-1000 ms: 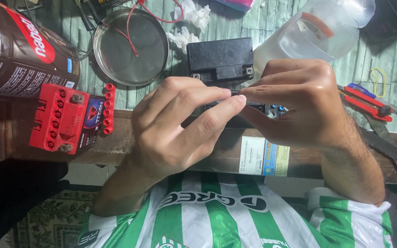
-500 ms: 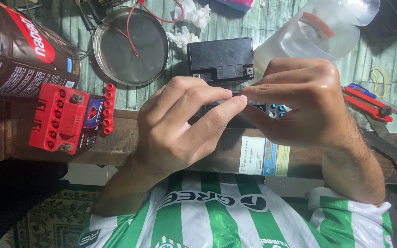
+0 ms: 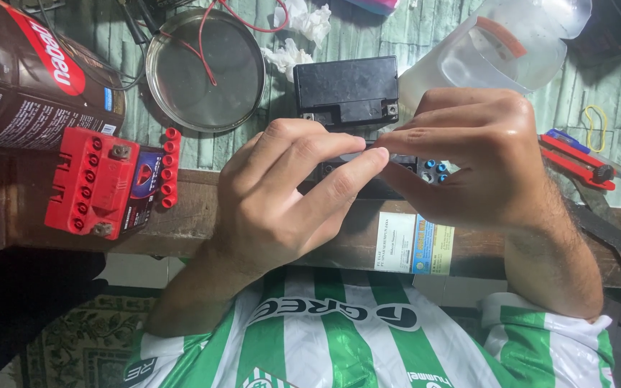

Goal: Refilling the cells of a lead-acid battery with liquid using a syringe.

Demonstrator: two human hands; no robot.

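both hands meet over a small black battery (image 3: 368, 183) that sits at the near edge of the wooden bench (image 3: 181, 223), roughly at the centre of the view. the left hand (image 3: 282, 201) comes in from seven o'clock, its fingers curled and closed, with the fingertips (image 3: 375, 159) pressed onto the top of the battery. the right hand (image 3: 476, 158) comes in from four o'clock, fingers bent and pinched down on the same top edge, touching the left fingertips. whether they grip a thin strip or only the battery itself cannot be told, since the fingers hide it. small blue caps (image 3: 434, 169) show on the battery just under the right hand.

at twelve o'clock from the hands, just behind, lies a second black battery (image 3: 346, 90). at ten o'clock stands a round metal dish (image 3: 206, 68) with a red wire (image 3: 206, 61) trailing into it. at nine o'clock, well apart, lies a red battery (image 3: 91, 183) with a row of red caps (image 3: 170, 169) beside it, and a dark tin can (image 3: 34, 79) behind that. at one o'clock is a clear plastic jug (image 3: 497, 54). at three o'clock lies a red-handled cutter (image 3: 576, 162).
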